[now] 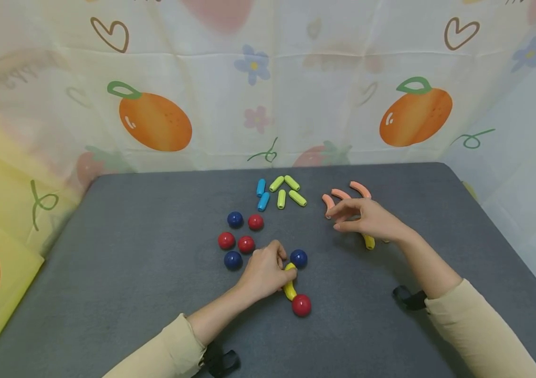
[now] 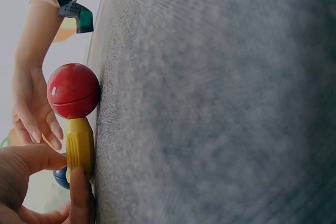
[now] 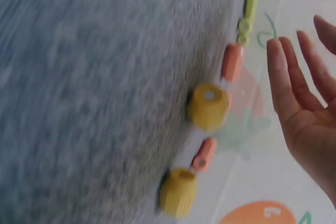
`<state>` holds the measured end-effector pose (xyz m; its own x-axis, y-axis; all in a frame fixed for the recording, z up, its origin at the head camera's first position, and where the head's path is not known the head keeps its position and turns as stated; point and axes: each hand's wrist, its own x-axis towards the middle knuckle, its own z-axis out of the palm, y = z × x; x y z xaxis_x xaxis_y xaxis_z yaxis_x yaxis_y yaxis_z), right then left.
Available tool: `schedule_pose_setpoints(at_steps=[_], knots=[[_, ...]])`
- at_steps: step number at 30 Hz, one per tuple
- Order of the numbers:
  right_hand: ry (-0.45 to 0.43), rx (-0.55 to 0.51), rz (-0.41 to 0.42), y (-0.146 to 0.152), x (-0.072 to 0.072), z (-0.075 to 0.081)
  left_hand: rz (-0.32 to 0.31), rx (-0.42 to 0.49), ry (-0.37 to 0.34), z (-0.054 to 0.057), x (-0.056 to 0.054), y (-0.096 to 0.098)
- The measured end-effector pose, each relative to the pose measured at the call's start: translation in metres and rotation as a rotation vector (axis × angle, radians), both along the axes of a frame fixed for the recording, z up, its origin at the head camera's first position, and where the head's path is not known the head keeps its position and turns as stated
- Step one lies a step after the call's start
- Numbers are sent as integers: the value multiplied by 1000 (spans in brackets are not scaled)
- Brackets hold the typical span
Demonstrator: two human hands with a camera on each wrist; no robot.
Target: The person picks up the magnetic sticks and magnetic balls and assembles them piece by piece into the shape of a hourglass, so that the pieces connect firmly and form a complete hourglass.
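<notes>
My left hand (image 1: 266,269) pinches a yellow curved rod (image 1: 290,290) between thumb and fingers, low over the grey table. A red ball (image 1: 301,305) meets the rod's near end, and in the left wrist view the red ball (image 2: 73,91) sits right against the yellow rod (image 2: 80,145). Close to the rod's far end is a dark blue ball (image 1: 298,258). My right hand (image 1: 370,219) hovers with loosely bent fingers and holds nothing. Around it lie salmon curved rods (image 1: 360,189) and a yellow rod (image 1: 369,241), partly hidden beneath the hand.
Left of centre sit loose red balls (image 1: 226,240) and dark blue balls (image 1: 233,260). Behind them lie short blue rods (image 1: 263,201) and several lime-green rods (image 1: 281,199). A printed curtain (image 1: 268,115) hangs along the table's back edge.
</notes>
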<state>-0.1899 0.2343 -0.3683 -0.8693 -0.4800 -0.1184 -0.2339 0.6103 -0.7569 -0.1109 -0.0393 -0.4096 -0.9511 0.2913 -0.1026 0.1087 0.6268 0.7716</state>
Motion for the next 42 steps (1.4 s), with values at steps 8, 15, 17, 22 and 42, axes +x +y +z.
schedule_pose_setpoints(at_steps=[8,15,17,22,42], knots=[[23,90,-117,24,1,2,0,-36,94,2,-1,2],[39,179,-155,33,-1,0,-27,-40,102,2,-1,3],[47,210,-151,34,-2,-1,-34,-43,103,2,-1,2],[65,254,-123,34,-4,-4,-48,-38,110,2,-1,0],[63,307,-84,31,-2,-6,-71,-30,89,2,1,-11]])
